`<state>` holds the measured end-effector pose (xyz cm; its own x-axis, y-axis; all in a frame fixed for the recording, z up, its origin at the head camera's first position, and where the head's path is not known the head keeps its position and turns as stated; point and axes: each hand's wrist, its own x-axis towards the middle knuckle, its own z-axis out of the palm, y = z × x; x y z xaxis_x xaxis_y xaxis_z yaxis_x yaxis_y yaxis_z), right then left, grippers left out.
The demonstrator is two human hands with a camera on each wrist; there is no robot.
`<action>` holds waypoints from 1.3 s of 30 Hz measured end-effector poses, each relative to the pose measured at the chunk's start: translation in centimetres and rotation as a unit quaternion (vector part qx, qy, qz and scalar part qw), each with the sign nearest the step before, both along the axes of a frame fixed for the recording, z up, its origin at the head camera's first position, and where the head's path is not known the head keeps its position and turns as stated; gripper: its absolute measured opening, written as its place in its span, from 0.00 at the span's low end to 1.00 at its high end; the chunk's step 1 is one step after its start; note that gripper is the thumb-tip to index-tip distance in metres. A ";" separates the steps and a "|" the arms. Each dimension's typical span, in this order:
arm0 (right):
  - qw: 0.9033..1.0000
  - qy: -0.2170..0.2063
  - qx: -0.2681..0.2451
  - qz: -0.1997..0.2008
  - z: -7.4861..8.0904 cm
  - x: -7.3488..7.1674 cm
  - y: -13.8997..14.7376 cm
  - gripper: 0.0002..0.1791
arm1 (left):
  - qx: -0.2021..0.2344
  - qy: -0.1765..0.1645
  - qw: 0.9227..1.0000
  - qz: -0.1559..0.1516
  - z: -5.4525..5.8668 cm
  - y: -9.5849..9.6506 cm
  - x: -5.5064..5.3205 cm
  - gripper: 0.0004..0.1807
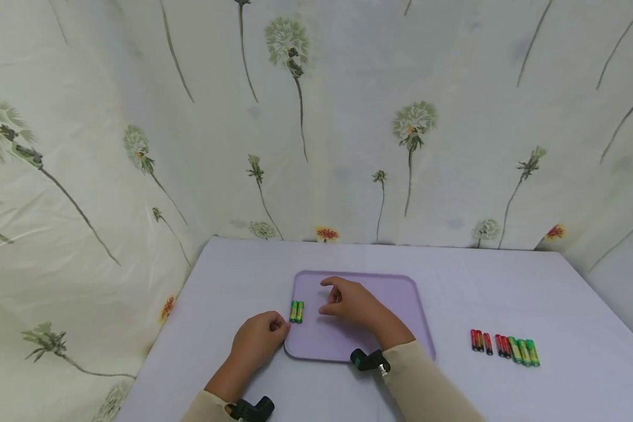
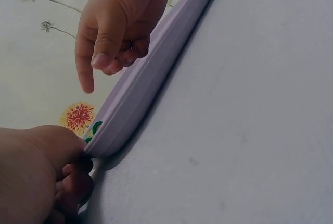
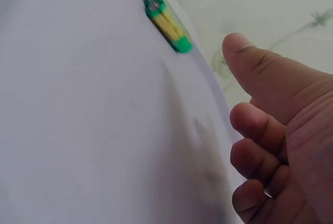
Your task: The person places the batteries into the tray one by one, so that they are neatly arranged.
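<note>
Fingers apart on our right hand [image 1: 356,302]: thumb and forefinger spread, nothing between them, poised over the lilac tray [image 1: 316,347] while the other fingers curl underneath. And just to their left, there they are, two green batteries [image 1: 296,312], side by side, lying flat on the tray by its left edge! Long axis? Running away from us, front to back, much as that edge does. For us, this is the relation everything turns on: the pair lies across a short stretch of bare tray, level with the right thumb tip, and the gap between thumb and forefinger faces it. Yet look who's nearer: our left hand [image 1: 257,339], just beside the pair, its fingers curled and its thumb at the tray's rim, which we read as a pinch. Whether it touches the batteries, we can't tell. Well off to the right, we spot a row of red and green batteries [image 1: 499,346] on the white table [image 1: 242,281].
</note>
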<state>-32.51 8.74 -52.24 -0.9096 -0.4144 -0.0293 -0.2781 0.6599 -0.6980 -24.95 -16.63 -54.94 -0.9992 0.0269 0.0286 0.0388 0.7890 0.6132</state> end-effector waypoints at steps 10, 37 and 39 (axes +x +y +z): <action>0.999 -0.005 0.009 -0.040 0.4 0.2 3.6 0.34 | -0.002 0.001 1.000 -0.004 -0.2 0.0 0.0 0.10; 0.993 0.025 0.055 -0.101 1.7 3.5 15.7 0.37 | 0.007 -0.008 1.000 0.001 -0.3 0.2 0.2 0.11; 0.992 0.028 0.058 -0.107 2.1 3.7 16.7 0.37 | 0.008 -0.008 1.000 0.000 -0.2 0.2 0.1 0.11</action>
